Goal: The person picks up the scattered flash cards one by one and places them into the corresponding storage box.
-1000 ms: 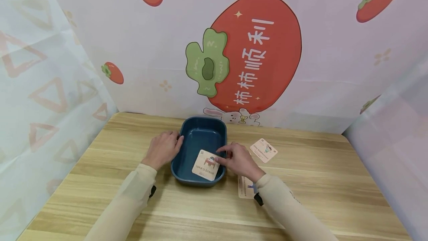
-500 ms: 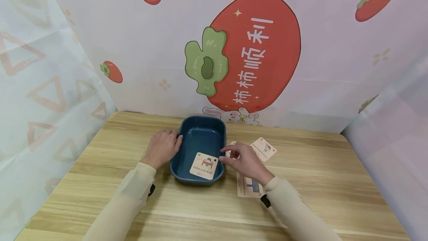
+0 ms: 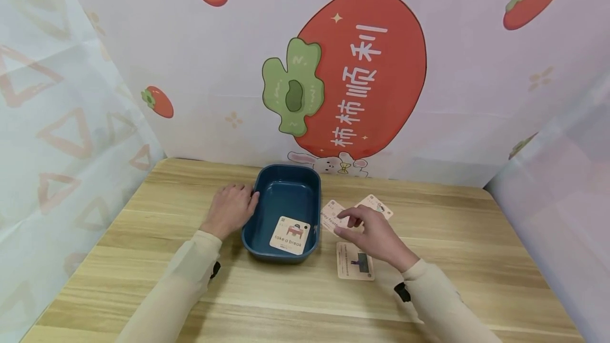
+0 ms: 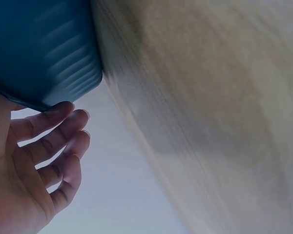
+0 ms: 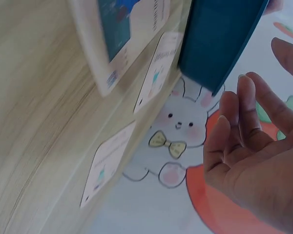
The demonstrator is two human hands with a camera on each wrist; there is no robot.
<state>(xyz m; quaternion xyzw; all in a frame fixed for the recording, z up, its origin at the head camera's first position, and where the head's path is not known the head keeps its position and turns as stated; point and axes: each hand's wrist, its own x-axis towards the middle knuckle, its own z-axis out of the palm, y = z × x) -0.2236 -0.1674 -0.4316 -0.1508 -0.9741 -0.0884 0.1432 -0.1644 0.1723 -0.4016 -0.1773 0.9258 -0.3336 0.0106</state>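
A deep blue plastic tray stands on the table, with a "take a break" picture card lying flat at its near end. My left hand holds the tray's left rim, thumb over the edge and fingers along the outside; the left wrist view has the fingertips against the rim. To the right of the tray, my right hand hovers over the cards with nothing between thumb and fingers. Below it are a "play football" card, partly covered by the fingers, a card with a dark green picture, and a partly hidden card.
The wooden table runs back to a printed cloth backdrop with a big red persimmon. Cloth walls also stand at left and right.
My right hand has let go of the "take a break" card, which now lies flat in the tray, and has moved right over the loose cards. The left hand stays at the rim.
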